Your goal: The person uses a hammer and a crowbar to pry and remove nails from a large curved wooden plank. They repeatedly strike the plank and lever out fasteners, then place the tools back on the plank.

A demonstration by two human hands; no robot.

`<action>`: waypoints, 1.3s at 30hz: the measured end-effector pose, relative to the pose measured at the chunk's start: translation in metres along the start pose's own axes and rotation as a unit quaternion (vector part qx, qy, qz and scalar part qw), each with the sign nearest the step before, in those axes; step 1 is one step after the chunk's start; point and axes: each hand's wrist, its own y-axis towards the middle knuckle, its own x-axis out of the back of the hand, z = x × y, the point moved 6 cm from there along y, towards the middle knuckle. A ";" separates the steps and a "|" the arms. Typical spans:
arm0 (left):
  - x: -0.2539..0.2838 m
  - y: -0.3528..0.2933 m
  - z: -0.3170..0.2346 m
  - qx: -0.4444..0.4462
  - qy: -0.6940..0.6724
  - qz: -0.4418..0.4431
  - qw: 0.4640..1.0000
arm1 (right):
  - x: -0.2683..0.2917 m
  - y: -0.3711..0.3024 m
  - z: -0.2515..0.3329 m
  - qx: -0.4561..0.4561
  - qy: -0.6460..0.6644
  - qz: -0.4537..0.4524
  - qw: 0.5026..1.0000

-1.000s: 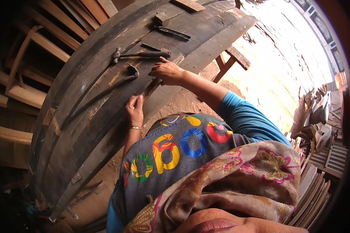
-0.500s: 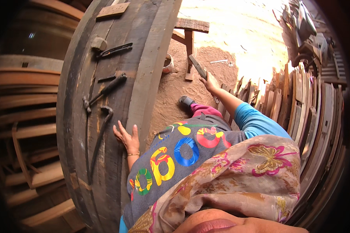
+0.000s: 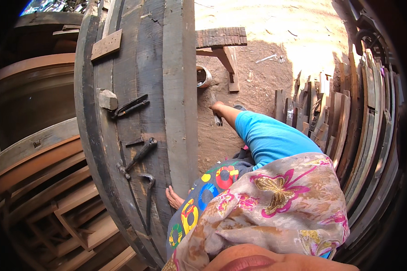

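Note:
My left hand (image 3: 173, 197) rests on the thick plank workbench (image 3: 180, 90) near its right edge. Its visible fingers are stretched out and hold nothing; the rest is hidden behind my shirt. Closest to it lies a dark pry bar (image 3: 149, 194) with a hooked end. Beyond that are a hammer (image 3: 140, 154), a small dark flat piece (image 3: 134, 142), black-handled pincers (image 3: 131, 107) and a stone-like block (image 3: 107, 99). My right hand (image 3: 217, 106) reaches down past the bench's right side, closed around a short piece of wood (image 3: 218, 120) that is mostly hidden by the hand.
A small board (image 3: 106, 45) lies farther along the bench. Right of the bench are a white bucket (image 3: 203, 77) and a wooden trestle (image 3: 221, 38) on dirt ground. Upright planks (image 3: 366, 113) line the right; wooden frames (image 3: 81, 221) are stacked left.
My right hand has moved left and lower toward the bench with the piece of wood. My view has shifted, and my left hand, still on the bench, is now more covered by my shirt.

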 end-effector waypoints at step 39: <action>0.233 -0.046 -0.180 -0.566 -0.399 0.064 0.718 | 0.179 -0.167 -0.095 0.254 -0.512 -0.110 0.813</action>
